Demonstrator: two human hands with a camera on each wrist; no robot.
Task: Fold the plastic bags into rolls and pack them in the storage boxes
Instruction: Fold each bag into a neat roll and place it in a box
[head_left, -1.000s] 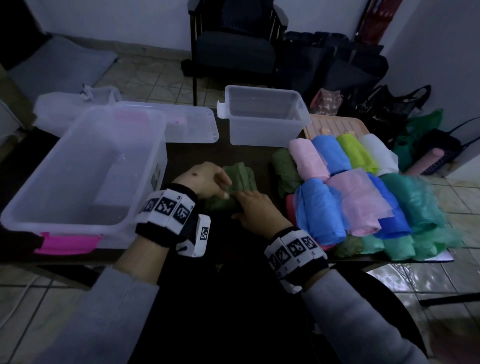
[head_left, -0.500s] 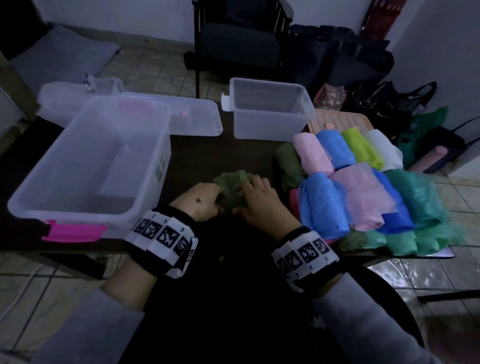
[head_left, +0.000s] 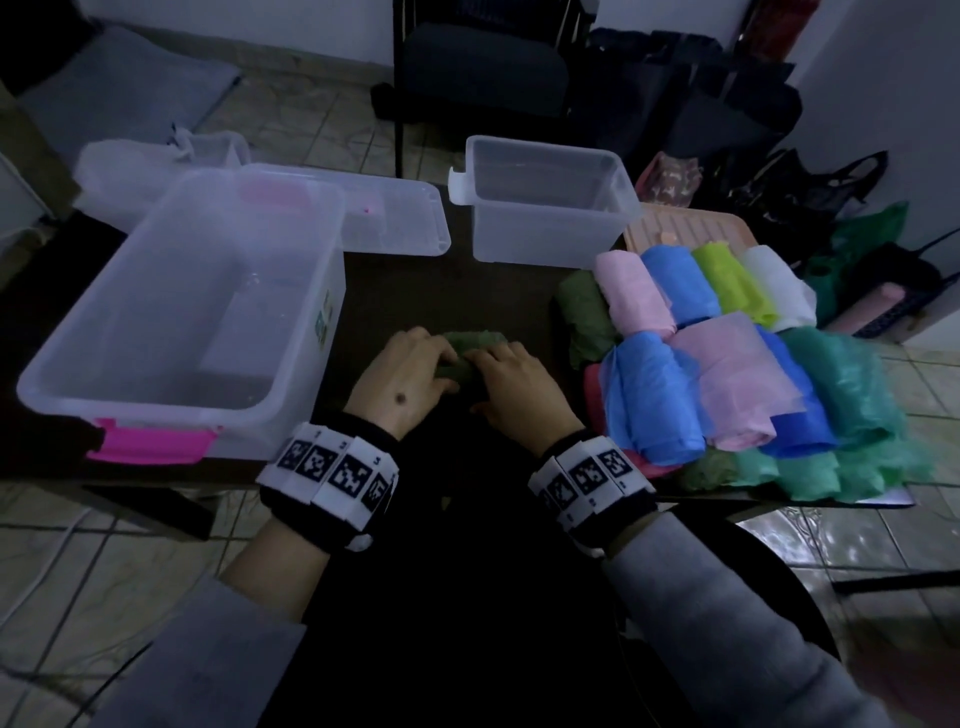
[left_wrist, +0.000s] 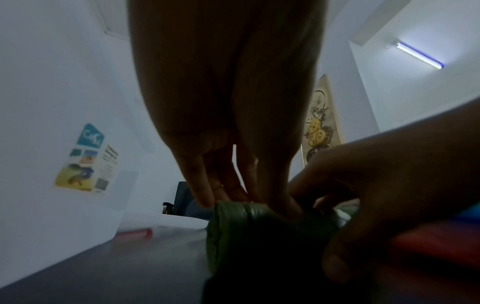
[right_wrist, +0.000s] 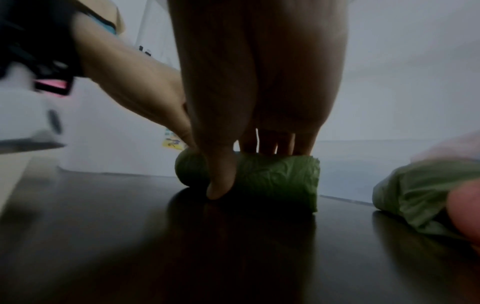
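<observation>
On the table (head_left: 467, 291), both hands grip the green bag roll (right_wrist: 272, 176).

You can make out little real writing: the poster (left_wrist: 87, 159) on the white wall carries a teal logo that seems to read "CaSa", with its smaller print too blurred to read. The wristbands (head_left: 332, 465) show black-and-white square codes and tiny digits, and the sticker (head_left: 323, 323) on the large box (head_left: 156, 410) is illegible.
</observation>
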